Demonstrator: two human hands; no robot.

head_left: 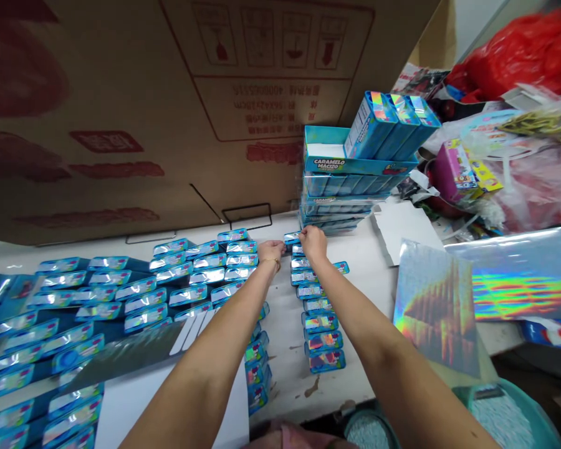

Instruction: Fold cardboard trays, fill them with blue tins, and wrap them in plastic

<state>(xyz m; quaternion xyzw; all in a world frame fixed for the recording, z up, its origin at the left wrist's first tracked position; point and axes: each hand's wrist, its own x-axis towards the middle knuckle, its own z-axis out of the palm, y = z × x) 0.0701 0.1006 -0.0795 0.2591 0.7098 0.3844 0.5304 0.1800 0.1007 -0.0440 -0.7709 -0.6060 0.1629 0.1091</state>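
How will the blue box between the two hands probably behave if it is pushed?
The blue box probably would not roll: its top has straight long sides. It might tip, since that top is narrow. It may feel slippery, judging by its shine.

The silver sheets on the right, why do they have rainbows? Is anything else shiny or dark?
Head view: the silver sheets show rainbow glare, probably light bouncing off their shiny surface; same view: the blue boxes glint on top; same view: the cardboard box looks dim.

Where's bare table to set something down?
Table: patch between the single pack column and holographic sheets, though the right forearm crosses it; narrower strip between that column and the left pack rows. Crowded: those rows, far-right bags.
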